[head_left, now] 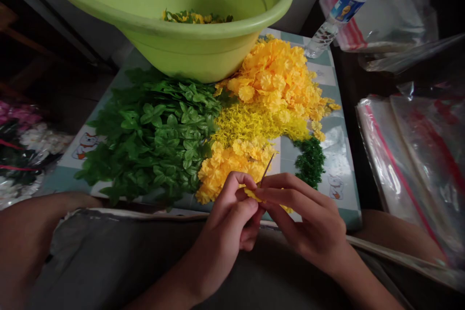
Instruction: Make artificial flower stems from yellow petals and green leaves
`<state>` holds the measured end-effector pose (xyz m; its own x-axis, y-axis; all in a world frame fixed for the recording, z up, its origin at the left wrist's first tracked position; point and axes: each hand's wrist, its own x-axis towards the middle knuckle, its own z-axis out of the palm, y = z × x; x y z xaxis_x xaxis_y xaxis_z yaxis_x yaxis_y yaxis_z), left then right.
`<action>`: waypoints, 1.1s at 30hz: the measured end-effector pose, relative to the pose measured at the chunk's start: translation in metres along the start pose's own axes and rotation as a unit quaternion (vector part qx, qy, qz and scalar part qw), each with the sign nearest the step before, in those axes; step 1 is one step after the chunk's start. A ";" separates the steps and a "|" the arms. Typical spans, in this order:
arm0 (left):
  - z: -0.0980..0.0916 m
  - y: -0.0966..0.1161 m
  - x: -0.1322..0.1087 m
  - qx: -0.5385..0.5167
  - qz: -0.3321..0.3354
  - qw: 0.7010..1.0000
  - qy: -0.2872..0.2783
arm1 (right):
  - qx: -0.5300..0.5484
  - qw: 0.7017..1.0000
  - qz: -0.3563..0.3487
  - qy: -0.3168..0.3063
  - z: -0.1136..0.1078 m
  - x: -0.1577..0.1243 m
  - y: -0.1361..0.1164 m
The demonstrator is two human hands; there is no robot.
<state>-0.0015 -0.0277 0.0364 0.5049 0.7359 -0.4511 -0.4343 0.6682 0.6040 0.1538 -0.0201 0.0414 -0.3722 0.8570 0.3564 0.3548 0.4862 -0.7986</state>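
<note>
My left hand [230, 215] is closed, pinching a small yellow artificial flower [252, 194] between thumb and fingers. My right hand [308, 213] meets it from the right, its fingertips closed at the flower's edge. A thin dark stem-like stick [268, 168] points up from between the two hands; its lower end is hidden by the fingers. Just beyond the hands lies a pile of yellow-orange artificial petals [227, 167]. Artificial green leaves [160, 131] form a wide heap to the left. Fine yellow sprigs [250, 122] lie behind the nearer petals, and dark green sprigs [310, 162] lie to the right.
A large green basin [189, 53] stands at the table's back, with yellow and green pieces inside. Behind the sprigs is a bigger orange-yellow flower pile [276, 75]. A plastic bottle [343, 9] stands back right. Clear plastic bags [410, 155] lie right of the low patterned table [336, 145].
</note>
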 end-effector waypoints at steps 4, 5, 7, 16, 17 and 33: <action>0.000 0.001 0.000 0.005 -0.006 1.000 0.011 | -0.018 1.000 -0.006 -0.010 -0.001 -0.002 0.001; 0.000 0.001 0.000 0.008 -0.007 1.000 0.013 | -0.019 1.000 -0.004 -0.011 -0.001 -0.002 0.001; 0.000 0.001 0.001 0.016 -0.006 1.000 0.016 | -0.017 1.000 -0.001 -0.015 0.000 -0.002 0.001; 0.003 0.000 -0.007 0.228 0.074 0.966 0.096 | 0.015 0.998 0.054 0.000 0.006 -0.001 -0.006; 0.003 0.000 -0.008 0.259 0.082 0.957 0.102 | 0.014 0.998 0.061 0.004 0.006 -0.002 -0.006; 0.000 -0.005 -0.003 0.441 0.101 0.883 0.124 | -0.001 0.952 0.180 0.248 -0.002 -0.006 0.002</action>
<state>-0.0013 -0.0332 0.0351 0.2571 0.9050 -0.3389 0.3073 0.2559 0.9166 0.1583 -0.0243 0.0385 0.2253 0.9429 0.2451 0.3848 0.1450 -0.9115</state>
